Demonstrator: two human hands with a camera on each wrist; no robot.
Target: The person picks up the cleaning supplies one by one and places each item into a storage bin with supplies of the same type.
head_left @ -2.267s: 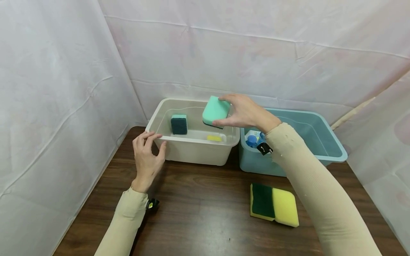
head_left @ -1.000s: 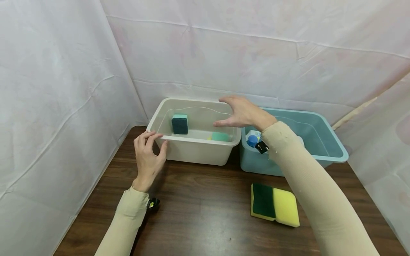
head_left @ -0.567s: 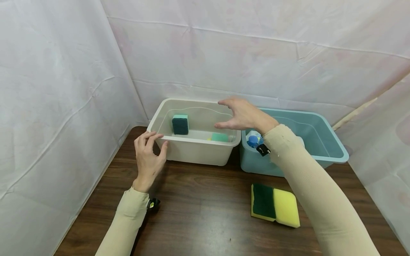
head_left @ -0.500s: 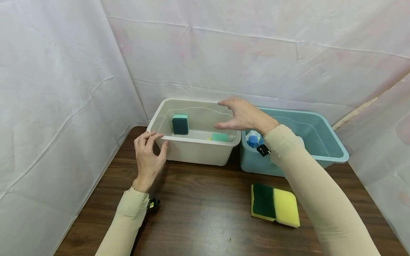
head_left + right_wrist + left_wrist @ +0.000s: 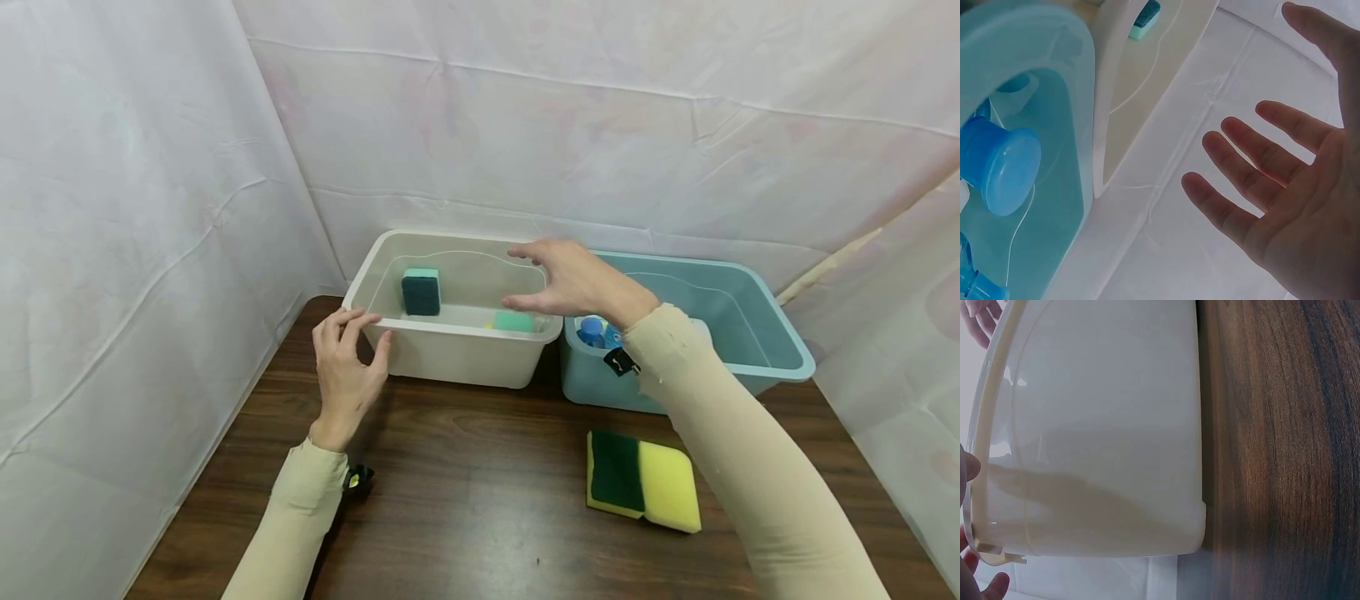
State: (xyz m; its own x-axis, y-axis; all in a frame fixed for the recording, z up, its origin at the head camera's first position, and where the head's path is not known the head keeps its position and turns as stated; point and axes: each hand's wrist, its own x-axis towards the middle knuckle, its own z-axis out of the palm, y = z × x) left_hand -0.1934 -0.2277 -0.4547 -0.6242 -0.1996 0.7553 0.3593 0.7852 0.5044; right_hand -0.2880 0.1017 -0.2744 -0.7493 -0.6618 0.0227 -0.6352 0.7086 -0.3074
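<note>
Right hand (image 5: 573,277) splayed; relaxed left hand (image 5: 344,371) touches smooth, round-cornered plastic bin (image 5: 453,357).

Sponges (image 5: 422,294) lie in the left bin (image 5: 457,358), just beside the right bin (image 5: 603,385).

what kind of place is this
Probably a curtained-off indoor workspace: pale sheets hang behind and beside a dark wooden table, where a white bin and a blue bin stand.
</note>
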